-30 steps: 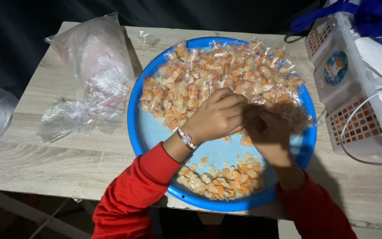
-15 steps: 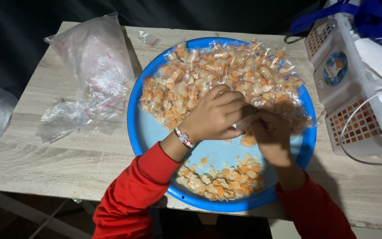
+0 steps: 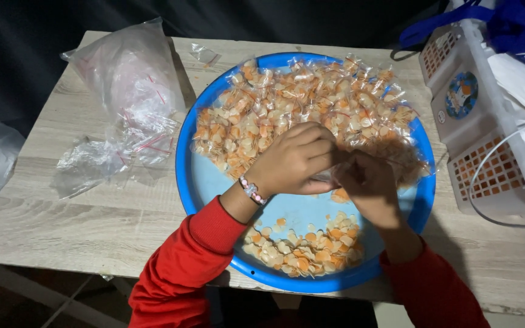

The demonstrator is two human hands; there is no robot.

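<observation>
Two hands meet over the middle of the blue round tray (image 3: 197,182). My left hand (image 3: 293,161) curls with its fingers pressed together, pinching the edge of a small clear packet (image 3: 325,177) that my right hand (image 3: 369,182) grips from the other side. My fingers cover most of the packet, so I cannot tell what it holds. My right hand sits in shadow and its fingertips are hard to make out. Beyond my hands lies a heap of filled packets (image 3: 311,100); nearer me, a pile of loose orange and cream pieces (image 3: 305,246). Crumpled empty plastic bags (image 3: 126,109) rest on the wooden table (image 3: 62,218). A white basket (image 3: 487,133) is cut off at the right edge.
</observation>
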